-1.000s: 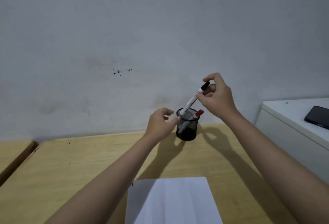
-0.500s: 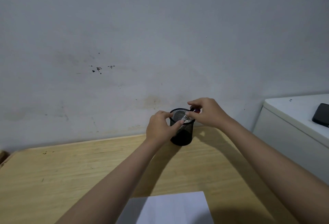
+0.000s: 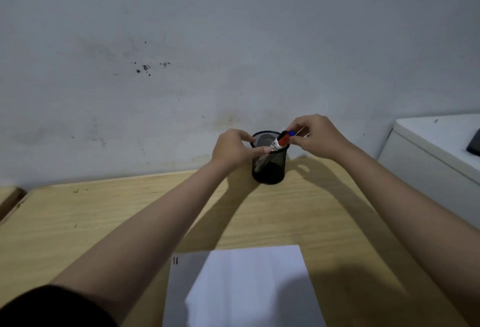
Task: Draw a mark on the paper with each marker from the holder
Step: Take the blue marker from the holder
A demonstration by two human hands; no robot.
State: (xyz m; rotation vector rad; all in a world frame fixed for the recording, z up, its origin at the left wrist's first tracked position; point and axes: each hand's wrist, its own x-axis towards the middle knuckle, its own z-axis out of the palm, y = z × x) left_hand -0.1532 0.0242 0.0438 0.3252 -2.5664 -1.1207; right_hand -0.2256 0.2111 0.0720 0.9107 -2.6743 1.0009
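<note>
1 black mesh holder (image 3: 270, 168) stands upright on the wooden table (image 3: 78, 222), between the 2 hands and close to the wall (image 3: 233, 40). At its rim, caps of 3 markers show: 1 red-capped marker (image 3: 279, 142) leaning over the right edge, 1 black cap (image 3: 283, 134) just above it, and 1 blue cap (image 3: 292, 133) beside the right fingertips. The marker bodies run down into the mesh toward the left.

The left hand (image 3: 230, 150) is closed around the holder's left side, its fingers (image 3: 259, 149) touching the rim and the thumb curved over the top edge. The right hand (image 3: 317, 135) sits just right of the rim, its fingers (image 3: 298, 139) pinched together at the blue cap; whether they grip it firmly or only touch it cannot be told.

Well below the fingers, toward the person, 1 sheet of white paper (image 3: 246, 287) lies flat on the table. 2 short black marks (image 3: 175, 260) stand side by side at its upper left corner. Far right of the right fingers, 1 white cabinet (image 3: 428, 160) carries 1 dark flat object (image 3: 474, 142) at the picture's edge.
</note>
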